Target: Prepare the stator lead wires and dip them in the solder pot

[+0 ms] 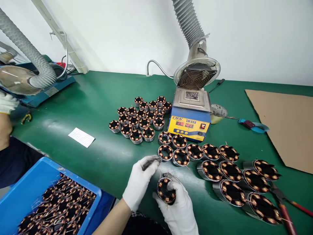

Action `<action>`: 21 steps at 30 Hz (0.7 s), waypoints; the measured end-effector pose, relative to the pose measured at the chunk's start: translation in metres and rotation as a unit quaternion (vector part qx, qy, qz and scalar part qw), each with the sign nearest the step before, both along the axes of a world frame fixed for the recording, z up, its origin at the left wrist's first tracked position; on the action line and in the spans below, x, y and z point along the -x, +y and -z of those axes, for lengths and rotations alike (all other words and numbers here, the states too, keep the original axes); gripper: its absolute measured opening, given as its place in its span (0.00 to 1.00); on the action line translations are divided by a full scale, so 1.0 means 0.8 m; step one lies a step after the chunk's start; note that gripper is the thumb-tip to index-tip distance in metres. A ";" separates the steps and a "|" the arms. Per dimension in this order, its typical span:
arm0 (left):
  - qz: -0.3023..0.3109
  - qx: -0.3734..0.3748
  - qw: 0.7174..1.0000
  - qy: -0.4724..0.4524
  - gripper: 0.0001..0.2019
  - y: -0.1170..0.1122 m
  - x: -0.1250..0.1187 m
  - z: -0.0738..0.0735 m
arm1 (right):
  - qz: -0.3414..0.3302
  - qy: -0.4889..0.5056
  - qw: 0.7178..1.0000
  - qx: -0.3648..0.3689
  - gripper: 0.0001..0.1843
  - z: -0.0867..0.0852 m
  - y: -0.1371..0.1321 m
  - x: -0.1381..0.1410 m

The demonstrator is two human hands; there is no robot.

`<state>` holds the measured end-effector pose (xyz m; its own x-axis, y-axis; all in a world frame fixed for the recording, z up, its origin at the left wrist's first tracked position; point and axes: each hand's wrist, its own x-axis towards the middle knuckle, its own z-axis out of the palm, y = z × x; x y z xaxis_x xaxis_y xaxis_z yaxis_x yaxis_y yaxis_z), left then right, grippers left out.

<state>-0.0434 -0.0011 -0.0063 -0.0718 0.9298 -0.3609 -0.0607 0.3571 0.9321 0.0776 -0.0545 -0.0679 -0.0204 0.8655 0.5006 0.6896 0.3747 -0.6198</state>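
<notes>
My right hand [179,205], in a white glove, is closed around a motor stator [166,192] with copper windings and a black core. It is lifted above the green table near its front edge, with thin wire ends sticking up from its rim. My left hand [143,179], in a white glove with dark-stained fingertips, is closed in a pinch just up and left of that stator. Whether a wire sits between its fingers cannot be made out. Beyond my hands, more stators [181,157] stand in rows on the table, copper windings facing up.
A blue and yellow solder pot [189,125] stands behind the stators under an extraction hose [189,23]. A blue bin [96,192] of wired stators is at lower left. Red-handled pliers [286,215] and cardboard [283,127] lie right. Another person's gloved hand [8,101] shows far left.
</notes>
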 end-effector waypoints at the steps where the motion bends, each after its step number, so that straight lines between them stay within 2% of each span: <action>1: 0.036 0.004 0.999 0.017 0.13 -0.001 0.004 0.000 | 0.000 0.002 1.000 -0.005 0.10 0.000 0.000 0.000; 4: 0.153 0.024 0.983 0.097 0.15 -0.005 0.011 0.004 | -0.006 0.007 1.000 -0.013 0.10 0.000 0.001 0.000; 6: 0.185 0.012 0.972 0.145 0.17 -0.008 0.009 0.009 | -0.006 0.010 1.000 -0.019 0.11 0.000 0.001 0.000; 10: 0.161 0.020 0.981 0.106 0.11 -0.010 -0.002 0.017 | 0.000 0.023 0.999 -0.024 0.11 0.000 0.000 0.000; 12: 0.135 0.031 0.987 0.078 0.07 -0.010 -0.006 0.018 | -0.001 0.025 1.000 -0.019 0.12 0.000 0.000 0.000; 15: 0.107 0.038 0.991 0.068 0.06 -0.009 -0.009 0.016 | 0.004 0.021 1.000 -0.021 0.13 -0.001 0.001 0.000; 21: 0.185 0.019 0.979 0.088 0.13 -0.009 0.001 0.010 | -0.013 0.024 0.999 -0.033 0.11 -0.003 0.002 -0.001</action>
<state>-0.0439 -0.0079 -0.0142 0.2034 0.8897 -0.4088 0.2397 0.3596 0.9018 0.0786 -0.0528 -0.0658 -0.0181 0.8303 0.5571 0.6492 0.4335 -0.6250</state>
